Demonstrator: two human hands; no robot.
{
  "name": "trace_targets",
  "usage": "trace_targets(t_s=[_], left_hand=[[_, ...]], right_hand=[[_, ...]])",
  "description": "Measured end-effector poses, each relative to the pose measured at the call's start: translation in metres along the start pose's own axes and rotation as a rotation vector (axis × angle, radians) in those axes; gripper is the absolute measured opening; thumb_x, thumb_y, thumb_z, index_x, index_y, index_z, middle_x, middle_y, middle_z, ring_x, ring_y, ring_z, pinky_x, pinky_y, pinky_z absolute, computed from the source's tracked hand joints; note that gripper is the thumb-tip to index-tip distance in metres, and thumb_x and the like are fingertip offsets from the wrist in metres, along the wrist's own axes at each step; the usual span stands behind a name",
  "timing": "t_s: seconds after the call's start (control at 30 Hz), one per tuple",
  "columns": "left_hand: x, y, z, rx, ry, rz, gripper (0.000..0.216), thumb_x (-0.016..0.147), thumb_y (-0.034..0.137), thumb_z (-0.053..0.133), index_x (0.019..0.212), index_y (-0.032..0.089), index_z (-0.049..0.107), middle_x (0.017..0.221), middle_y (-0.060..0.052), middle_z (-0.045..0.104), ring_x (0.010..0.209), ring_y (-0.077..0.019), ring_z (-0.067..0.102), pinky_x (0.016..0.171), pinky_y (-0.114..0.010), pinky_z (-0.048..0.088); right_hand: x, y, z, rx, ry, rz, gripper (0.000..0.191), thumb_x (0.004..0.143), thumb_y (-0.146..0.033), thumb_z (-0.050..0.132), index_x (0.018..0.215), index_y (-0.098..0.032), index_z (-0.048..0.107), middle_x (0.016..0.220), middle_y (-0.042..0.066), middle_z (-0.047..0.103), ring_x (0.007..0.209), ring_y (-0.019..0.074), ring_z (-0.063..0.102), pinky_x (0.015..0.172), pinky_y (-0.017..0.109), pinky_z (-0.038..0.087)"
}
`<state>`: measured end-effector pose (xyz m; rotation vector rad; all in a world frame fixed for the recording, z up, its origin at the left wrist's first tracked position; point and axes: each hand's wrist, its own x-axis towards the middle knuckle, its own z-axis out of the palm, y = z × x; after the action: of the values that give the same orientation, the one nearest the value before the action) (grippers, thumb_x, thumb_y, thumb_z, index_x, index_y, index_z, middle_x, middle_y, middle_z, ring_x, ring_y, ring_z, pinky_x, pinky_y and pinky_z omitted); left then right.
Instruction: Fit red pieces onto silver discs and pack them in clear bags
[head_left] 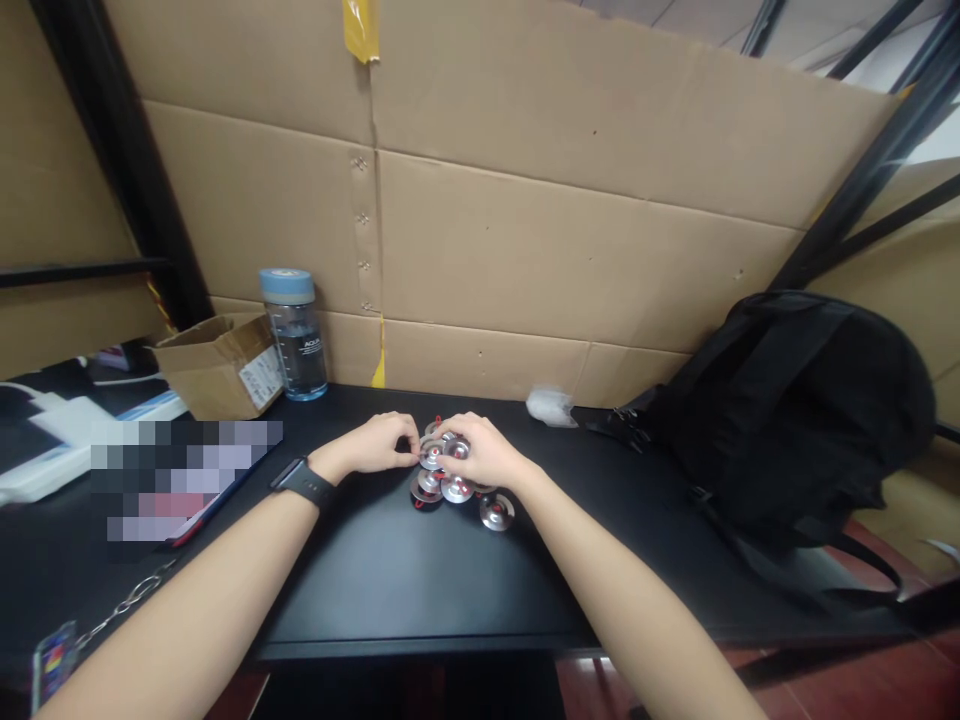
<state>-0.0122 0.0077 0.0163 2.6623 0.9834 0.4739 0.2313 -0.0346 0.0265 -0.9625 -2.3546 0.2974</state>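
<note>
here, seen from a head camera looking down, two bare forearms reach across a black tabletop (390,570) and meet over a cluster of small metal discs (450,487) with red centres. the cluster sits at the middle of the tabletop, towards the back. its discs overlap and touch, and one stray disc (496,512) lies just beside the rest on the right.

the left hand (379,443), with a black smartwatch (304,482) on its wrist, has a narrow grip, fingertips pinched on the edge of the top disc (433,455). the right hand (484,450) curls over the back of the cluster with its fingers on a neighbouring disc. whether that grip truly holds it cannot be told.

the work in hand looks like sorting or fitting the discs together. because they overlap, handling one likely calls for a fine pinch while the other hand steadies the rest.

a clear water bottle (294,335) with a blue lid stands at the back left, next to an open cardboard box (217,365). a black backpack (795,410) slumps at the right, with a small white crumpled thing (551,405) near it. a metal chain (124,600) lies at the near left edge. flattened cardboard sheets (525,220) form the wall behind, framed by black metal bars (862,170).
</note>
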Motion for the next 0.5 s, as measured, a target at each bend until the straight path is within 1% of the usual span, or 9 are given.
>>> trace_targets(t_s=[0.07, 0.13, 0.23, 0.33, 0.5], left_hand=[[0.0, 0.002, -0.001, 0.024, 0.03, 0.01, 0.008, 0.083, 0.026, 0.068, 0.083, 0.024, 0.076, 0.097, -0.001, 0.072, 0.094, -0.0196, 0.066, 0.088, -0.028, 0.047], [0.0, 0.003, -0.003, 0.018, 0.065, 0.017, 0.008, 0.082, 0.025, 0.067, 0.081, 0.023, 0.075, 0.098, -0.002, 0.071, 0.095, -0.0196, 0.065, 0.088, -0.029, 0.047], [0.001, 0.006, -0.006, -0.056, 0.134, 0.039, 0.008, 0.081, 0.025, 0.068, 0.077, 0.021, 0.074, 0.098, -0.003, 0.07, 0.094, -0.0188, 0.065, 0.087, -0.028, 0.048], [0.002, 0.009, -0.008, -0.148, 0.189, 0.054, 0.008, 0.079, 0.025, 0.07, 0.074, 0.02, 0.073, 0.097, -0.003, 0.069, 0.091, -0.018, 0.066, 0.086, -0.028, 0.049], [0.001, 0.013, -0.01, -0.229, 0.206, 0.029, 0.005, 0.076, 0.022, 0.071, 0.073, 0.02, 0.074, 0.097, -0.003, 0.068, 0.09, -0.0174, 0.066, 0.086, -0.027, 0.05]], right_hand=[[-0.001, -0.007, 0.005, -0.042, -0.039, 0.009, 0.037, 0.077, -0.034, 0.081, 0.111, -0.028, 0.068, 0.117, 0.003, 0.071, 0.11, 0.0256, 0.059, 0.096, 0.041, 0.036], [-0.002, -0.013, 0.01, -0.075, -0.058, 0.025, 0.04, 0.076, -0.034, 0.082, 0.113, -0.029, 0.066, 0.119, 0.003, 0.07, 0.113, 0.0271, 0.056, 0.095, 0.042, 0.033], [-0.002, -0.018, 0.015, -0.094, -0.055, 0.052, 0.038, 0.077, -0.031, 0.081, 0.112, -0.029, 0.065, 0.117, 0.003, 0.07, 0.112, 0.0271, 0.056, 0.093, 0.04, 0.03], [-0.001, -0.017, 0.018, -0.089, -0.044, 0.068, 0.038, 0.08, -0.027, 0.078, 0.115, -0.029, 0.063, 0.117, 0.002, 0.071, 0.112, 0.026, 0.057, 0.092, 0.039, 0.029], [0.001, -0.013, 0.013, -0.067, -0.016, 0.098, 0.038, 0.079, -0.029, 0.08, 0.113, -0.029, 0.063, 0.112, 0.001, 0.072, 0.109, 0.0259, 0.062, 0.093, 0.041, 0.03]])
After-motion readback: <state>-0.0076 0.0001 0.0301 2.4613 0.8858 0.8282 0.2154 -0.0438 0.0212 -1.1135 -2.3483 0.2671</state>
